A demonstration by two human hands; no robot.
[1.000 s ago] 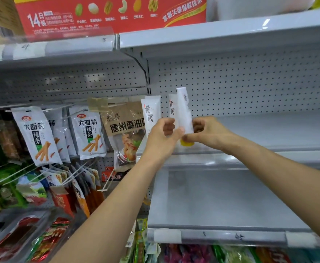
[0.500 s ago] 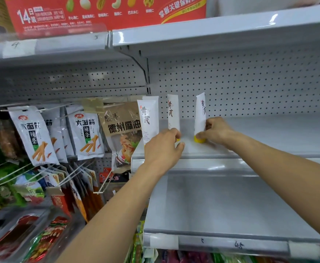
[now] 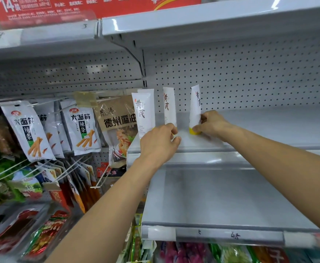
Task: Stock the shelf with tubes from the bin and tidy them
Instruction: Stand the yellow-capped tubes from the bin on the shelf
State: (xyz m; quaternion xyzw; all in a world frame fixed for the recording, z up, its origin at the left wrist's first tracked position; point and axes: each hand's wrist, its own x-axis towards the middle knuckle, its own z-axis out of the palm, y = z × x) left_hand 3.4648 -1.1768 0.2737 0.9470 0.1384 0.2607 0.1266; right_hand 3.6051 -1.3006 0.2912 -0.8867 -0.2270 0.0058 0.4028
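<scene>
White tubes with yellow caps stand cap-down on the grey shelf point(image 3: 269, 128). The left tube point(image 3: 143, 112) has another partly hidden behind it. My left hand point(image 3: 160, 142) pinches the base of the middle tube point(image 3: 168, 107) by its cap. My right hand point(image 3: 211, 124) pinches the right tube point(image 3: 195, 107) low down near its yellow cap; this tube leans slightly. The bin is out of view.
Snack bags point(image 3: 28, 130) hang on pegs to the left, beside a brown sesame-oil packet point(image 3: 117, 122). A lower grey shelf point(image 3: 221, 202) juts out beneath my arms. A perforated back panel point(image 3: 250, 76) closes the rear. An upper shelf point(image 3: 193, 21) carries a red box.
My right hand carried its tube rightward and set it down apart from the middle tube. My left hand dropped to the base of the middle tube.
</scene>
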